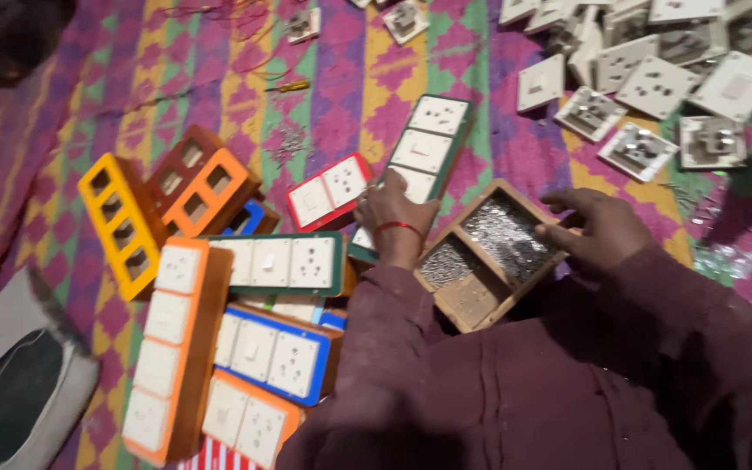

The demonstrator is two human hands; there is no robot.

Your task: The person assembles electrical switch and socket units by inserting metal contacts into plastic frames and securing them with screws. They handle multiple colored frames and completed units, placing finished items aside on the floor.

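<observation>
Two hands of mine are working here, sleeves dark maroon. My left hand, with a red thread at the wrist, is pressing down on the near end of a green board, fingers spread flat on it rather than closed round it. My right hand is resting on the right edge of a wooden tray, fingers curled loosely over the rim and thumb apart; I cannot tell whether it is truly gripping.

The green board is a long, narrow strip with a dark green rim and square white switch and socket plates set in a row along it. It is lying flat on the patterned cloth, its long axis running from my left hand away and a little to the right, so its far end is pointing towards the heap of white plates at far right.

The tray is sitting just right of the board, near me, turned diagonally, its compartments holding small silvery screws.

Left of my hand, a red board, another green one, a blue board and orange boards are lying close together.
</observation>
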